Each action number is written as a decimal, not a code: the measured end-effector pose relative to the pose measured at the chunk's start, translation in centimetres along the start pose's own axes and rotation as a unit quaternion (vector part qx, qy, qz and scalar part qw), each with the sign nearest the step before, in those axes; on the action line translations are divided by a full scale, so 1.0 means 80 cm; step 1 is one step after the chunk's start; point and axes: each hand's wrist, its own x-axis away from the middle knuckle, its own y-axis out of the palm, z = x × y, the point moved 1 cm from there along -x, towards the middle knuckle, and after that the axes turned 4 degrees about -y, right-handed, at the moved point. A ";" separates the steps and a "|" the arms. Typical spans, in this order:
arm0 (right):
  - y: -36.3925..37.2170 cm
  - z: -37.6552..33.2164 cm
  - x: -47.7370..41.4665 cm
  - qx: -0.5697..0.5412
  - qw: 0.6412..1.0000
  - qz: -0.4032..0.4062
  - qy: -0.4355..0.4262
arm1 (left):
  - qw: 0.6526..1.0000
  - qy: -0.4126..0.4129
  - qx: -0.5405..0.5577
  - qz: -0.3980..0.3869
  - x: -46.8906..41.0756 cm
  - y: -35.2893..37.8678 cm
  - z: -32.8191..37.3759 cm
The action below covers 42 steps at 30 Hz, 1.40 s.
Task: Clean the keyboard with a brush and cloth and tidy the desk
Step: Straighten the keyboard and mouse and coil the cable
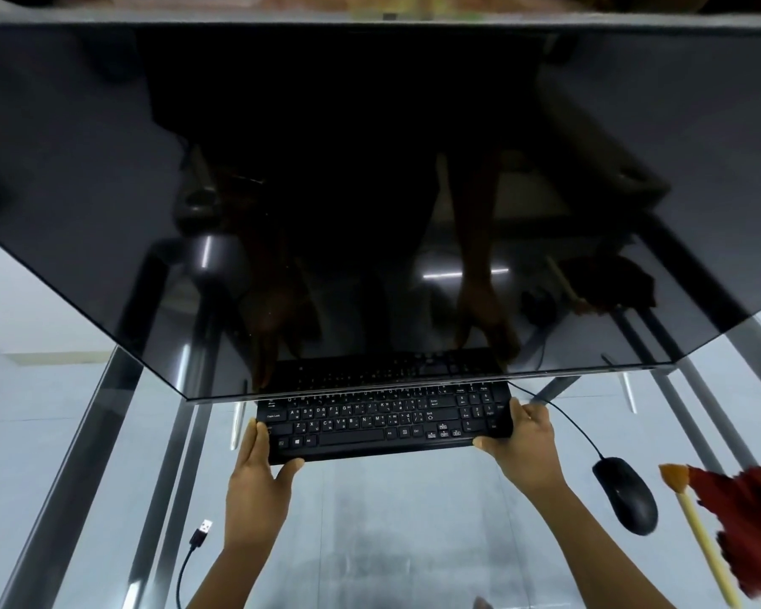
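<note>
Glass desk (pixel 414 542) | keyboard (pixel 383 426) between both hands | left grip (pixel 260 476), right grip (pixel 528 450) clasp its ends

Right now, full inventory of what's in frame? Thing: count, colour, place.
keyboard: 1, black, centre of the desk, far edge hidden under the monitor, held at both ends
monitor: 1, black, screen dark, fills the upper frame
mouse: 1, black, corded, right of the keyboard
brush: 1, pale handle with orange bristles, right of the mouse
cloth: 1, dark red, far right edge, beside the brush
USB plug: 1, black cable, loose, lower left
desk: 1, glass top on a metal frame
left hand: 1, gripping the keyboard's left end
right hand: 1, gripping the keyboard's right end
</note>
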 end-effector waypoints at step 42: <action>-0.124 0.130 -0.051 0.123 0.988 0.091 -0.008 | 0.922 0.314 -0.192 -0.117 0.075 0.182 0.152</action>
